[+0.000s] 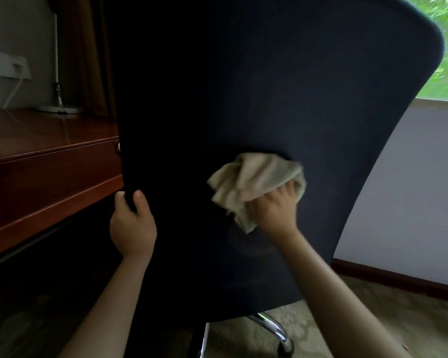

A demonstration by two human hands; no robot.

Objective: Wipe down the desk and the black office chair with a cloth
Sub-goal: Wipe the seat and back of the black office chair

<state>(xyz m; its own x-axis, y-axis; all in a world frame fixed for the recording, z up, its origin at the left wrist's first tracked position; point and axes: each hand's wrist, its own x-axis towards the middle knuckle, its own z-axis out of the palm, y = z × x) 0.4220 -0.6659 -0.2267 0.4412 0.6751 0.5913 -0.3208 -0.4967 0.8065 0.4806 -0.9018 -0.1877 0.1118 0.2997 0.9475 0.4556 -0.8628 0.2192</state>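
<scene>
Head view: the back of the black office chair [269,99] fills most of the frame and hides whatever lies beyond both hands. Left of the left hand [133,224] runs the reddish wooden worktop [49,161], its edge just beside the chair. Up and further left of that hand a white lamp base [60,108] stands on the worktop, in front of a brown curtain [88,47]. Below the right hand [274,211] a chrome leg [273,330] of the chair rests on patterned carpet [386,319]. To that hand's right are a pale wall [411,189] and a dark skirting board [398,279]. The left hand grips the chair's left edge, thumb on the near face and fingers [120,197] wrapped round behind. The right hand clutches a crumpled beige cloth [254,180] pressed against the chair back, and the cloth bunches up and to the left of the knuckles.
</scene>
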